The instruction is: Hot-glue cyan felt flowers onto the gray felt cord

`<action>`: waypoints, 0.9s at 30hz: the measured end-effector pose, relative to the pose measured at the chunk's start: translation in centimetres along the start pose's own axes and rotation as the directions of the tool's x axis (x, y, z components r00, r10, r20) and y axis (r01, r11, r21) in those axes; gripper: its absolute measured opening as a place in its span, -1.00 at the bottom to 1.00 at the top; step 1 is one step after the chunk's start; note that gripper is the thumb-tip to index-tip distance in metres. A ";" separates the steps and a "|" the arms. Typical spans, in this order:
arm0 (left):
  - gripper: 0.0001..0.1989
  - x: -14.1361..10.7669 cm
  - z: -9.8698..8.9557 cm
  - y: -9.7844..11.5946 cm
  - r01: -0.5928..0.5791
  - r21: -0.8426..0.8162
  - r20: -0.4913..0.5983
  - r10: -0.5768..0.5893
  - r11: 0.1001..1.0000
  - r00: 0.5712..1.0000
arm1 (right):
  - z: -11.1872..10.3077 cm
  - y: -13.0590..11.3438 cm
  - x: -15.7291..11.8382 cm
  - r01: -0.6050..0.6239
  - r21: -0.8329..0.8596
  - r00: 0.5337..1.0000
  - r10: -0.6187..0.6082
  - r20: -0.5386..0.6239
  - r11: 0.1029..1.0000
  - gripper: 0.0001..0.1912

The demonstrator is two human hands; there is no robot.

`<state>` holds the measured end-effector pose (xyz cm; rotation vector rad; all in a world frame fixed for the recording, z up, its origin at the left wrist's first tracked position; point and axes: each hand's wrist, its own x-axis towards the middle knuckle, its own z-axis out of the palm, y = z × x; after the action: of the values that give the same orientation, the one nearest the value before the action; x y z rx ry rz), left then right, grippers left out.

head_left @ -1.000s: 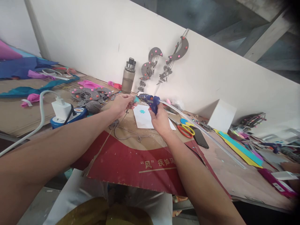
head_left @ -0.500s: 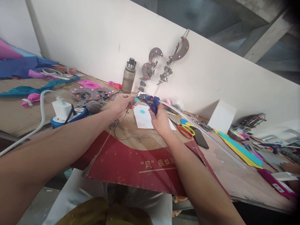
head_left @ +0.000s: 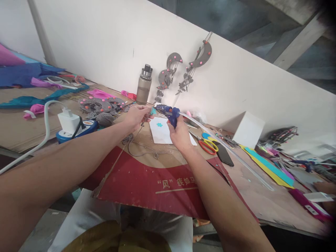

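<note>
My left hand (head_left: 138, 117) pinches a small teal felt piece (head_left: 153, 111), whose shape is partly hidden by the fingers. A grey cord hangs below that hand. In my right hand (head_left: 181, 134) is a blue hot glue gun (head_left: 172, 114), its nozzle pointing left at the teal piece. I cannot tell whether the tip touches it. A long clear glue stick (head_left: 225, 146) sticks out of the gun's back and slants down to the right. Under the hands lies a white sheet (head_left: 161, 134) with a teal flower cutout (head_left: 159, 124) on it.
Scissors (head_left: 208, 145) with red and yellow handles lie by a black phone (head_left: 223, 154). A water bottle (head_left: 144, 85) stands against the wall. At left are a blue power socket (head_left: 64, 136) and grey yarn (head_left: 105, 119). Another person's hand (head_left: 324, 187) shows at far right.
Almost nothing differs. The glue gun and my left hand with the teal piece stay in nearly the same place.
</note>
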<state>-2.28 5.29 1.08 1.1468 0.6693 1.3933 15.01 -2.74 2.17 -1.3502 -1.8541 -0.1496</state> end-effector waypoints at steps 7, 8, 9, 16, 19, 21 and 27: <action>-0.89 0.1 0.1 -0.1 0.001 -0.006 -0.004 -0.001 1.000 1.000 | 0.0 -0.1 0.0 0.014 -0.047 1.000 -0.015 -0.011 0.999 -0.63; -0.89 0.1 0.1 -0.1 -0.001 -0.005 -0.002 0.001 1.000 1.000 | 0.0 0.0 0.0 0.014 -0.053 1.000 -0.014 -0.010 0.999 -0.64; -0.89 0.1 0.1 -0.1 -0.002 -0.005 0.000 0.002 1.000 1.000 | 0.0 0.0 0.0 0.015 -0.056 1.000 -0.015 -0.009 0.998 -0.64; -0.90 -0.1 0.1 0.1 0.004 0.006 -0.017 -0.004 1.000 1.000 | 0.0 -0.1 -0.1 0.023 -0.058 1.000 -0.024 -0.007 0.998 -0.65; -0.91 0.0 0.1 0.2 -0.002 0.004 -0.019 0.002 1.000 1.000 | 0.0 -0.1 -0.1 0.018 -0.064 1.000 -0.018 0.001 0.998 -0.65; -0.91 0.0 0.1 0.2 0.001 0.005 -0.025 -0.001 1.000 1.000 | 0.0 -0.1 -0.1 0.016 -0.070 1.000 -0.016 0.000 0.997 -0.66; -0.92 0.0 0.2 0.3 0.009 0.008 -0.039 -0.009 1.000 0.999 | 0.0 0.0 -0.1 0.014 -0.071 1.000 -0.014 0.003 0.997 -0.65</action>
<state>-2.20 5.17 1.45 1.1240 0.7078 1.4094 14.97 -2.84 2.07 -1.3865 -1.8769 -0.2232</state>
